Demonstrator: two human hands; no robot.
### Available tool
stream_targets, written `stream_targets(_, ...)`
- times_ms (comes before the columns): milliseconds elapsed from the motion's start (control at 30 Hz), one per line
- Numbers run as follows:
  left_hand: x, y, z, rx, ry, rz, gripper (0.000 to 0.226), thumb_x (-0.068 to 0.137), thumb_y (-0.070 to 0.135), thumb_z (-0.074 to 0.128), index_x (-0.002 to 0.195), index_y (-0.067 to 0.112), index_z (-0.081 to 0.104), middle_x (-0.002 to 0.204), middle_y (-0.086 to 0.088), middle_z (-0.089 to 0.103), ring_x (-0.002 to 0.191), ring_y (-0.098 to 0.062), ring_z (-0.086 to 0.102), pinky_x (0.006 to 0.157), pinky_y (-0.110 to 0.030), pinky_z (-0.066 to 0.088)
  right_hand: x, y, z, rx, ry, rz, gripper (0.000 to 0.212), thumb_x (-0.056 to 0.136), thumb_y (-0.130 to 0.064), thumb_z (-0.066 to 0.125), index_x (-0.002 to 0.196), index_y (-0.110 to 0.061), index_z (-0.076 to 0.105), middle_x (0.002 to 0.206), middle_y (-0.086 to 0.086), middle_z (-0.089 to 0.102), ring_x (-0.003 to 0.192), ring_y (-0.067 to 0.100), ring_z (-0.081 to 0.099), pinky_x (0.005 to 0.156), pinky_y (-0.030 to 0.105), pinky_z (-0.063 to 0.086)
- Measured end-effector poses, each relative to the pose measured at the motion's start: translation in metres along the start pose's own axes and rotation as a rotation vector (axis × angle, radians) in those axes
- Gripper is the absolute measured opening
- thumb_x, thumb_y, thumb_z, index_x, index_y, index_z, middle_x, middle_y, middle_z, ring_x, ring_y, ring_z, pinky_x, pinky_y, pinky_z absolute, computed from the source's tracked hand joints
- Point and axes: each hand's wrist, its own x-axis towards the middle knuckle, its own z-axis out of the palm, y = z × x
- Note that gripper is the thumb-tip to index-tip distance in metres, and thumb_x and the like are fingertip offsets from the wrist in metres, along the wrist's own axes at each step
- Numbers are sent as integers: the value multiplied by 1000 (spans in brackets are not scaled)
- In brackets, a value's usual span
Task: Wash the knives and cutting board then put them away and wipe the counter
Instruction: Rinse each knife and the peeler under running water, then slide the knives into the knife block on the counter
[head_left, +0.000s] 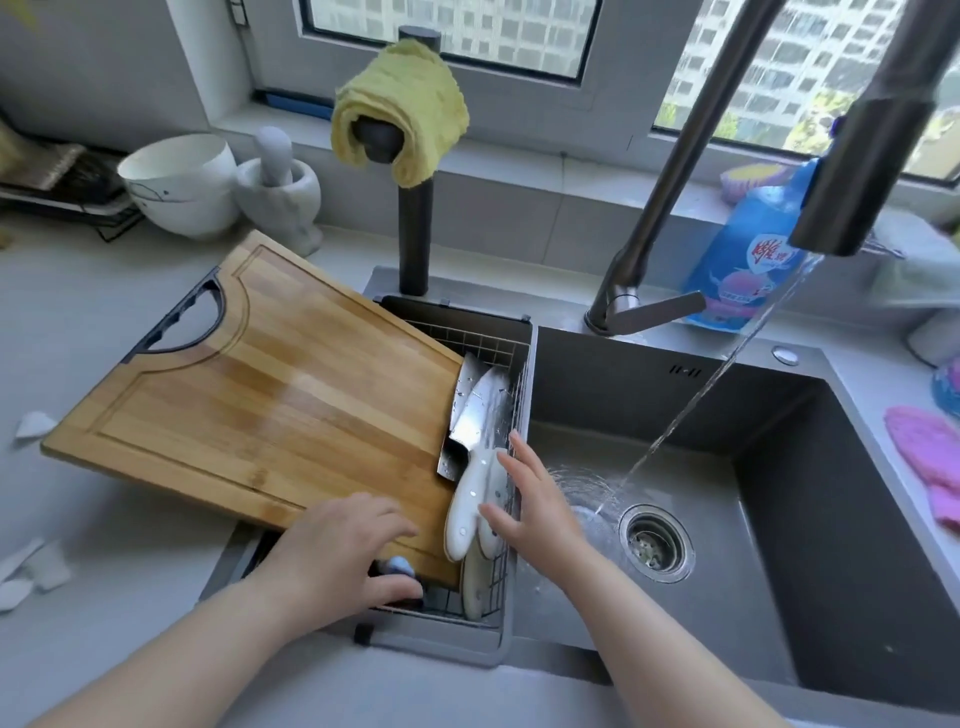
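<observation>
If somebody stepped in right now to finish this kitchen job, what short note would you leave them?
Left hand: open, resting on the near corner of the cutting board.
Right hand: open, fingers at the white knife handles, not gripping.
Cutting board: tilted, one end on the counter, the other over the wire basket beside the sink.
Knives: lying in the basket at the board's edge, blades spotted.
Faucet: running into the sink.
Done: water on.
Left: wash knives and board, put them away, wipe the counter; white scraps lie on it.

Bright daylight from the window (810, 67); wide-angle bending at edges, slightly soft.
</observation>
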Motion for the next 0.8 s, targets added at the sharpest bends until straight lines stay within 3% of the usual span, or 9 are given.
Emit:
stream_targets(100,2,14,-3,-121,198,-11,63,90,64,16,74,32,68,75,22,64,75,3,48,52,-7,40,-4,3,-10,-14,-2,-46,55,91,-24,53,142,-21,32,153,-11,17,142,6,14,114,21,11)
stream_targets(167,14,30,-5,-121,292,7,51,90,54,29,72,28,69,73,19,65,78,0,47,60,-11,39,-9,10,-22,10,20,-53,45,89,-11,52,133,-16,45,144,-6,37,135,7,30,105,12,18)
stream_targets(233,32,47,-8,-149,291,5,33,78,43,42,68,26,69,70,17,66,77,-1,48,69,-16,38,-16,21,-40,18,48,1,35,85,-1,48,118,-11,58,117,-8,56,110,5,49,90,10,29)
stream_targets(300,57,61,-3,-176,269,24,29,75,36,44,68,25,69,70,14,67,74,1,52,69,-17,39,-21,36,-64,18,52,61,28,82,1,47,96,-15,65,87,-17,57,82,1,51,79,15,36)
stream_targets(400,98,86,1,-225,225,-44,35,83,36,42,98,20,70,102,10,68,99,-7,61,81,-17,41,-21,60,-107,-48,-18,128,36,80,-3,47,66,-36,53,71,-15,56,61,1,47,64,18,40)
stream_targets(533,143,103,16,-209,146,-160,46,94,33,42,138,19,41,147,4,36,136,-10,31,109,-21,23,-7,78,-162,10,126,168,40,81,0,48,63,-35,53,67,-11,59,65,3,56,74,27,48)
stream_targets(667,159,102,43,38,32,-223,58,96,34,37,147,15,16,157,-1,5,144,-17,1,115,-29,-4,25,77,-196,102,293,120,34,89,-8,55,66,-33,52,68,-11,60,68,-1,59,79,27,46)
stream_targets(733,157,96,55,105,109,-187,72,79,40,64,136,2,41,147,-14,34,139,-24,29,112,-29,-13,47,74,-204,113,335,91,28,90,-15,56,67,-31,53,75,-3,63,81,15,63,84,34,47)
stream_targets(800,158,93,58,139,90,-161,73,34,37,90,96,2,72,108,-15,68,104,-28,65,112,-26,-9,71,71,-209,99,325,82,19,92,-19,53,74,-22,57,82,3,64,88,26,61,87,40,48)
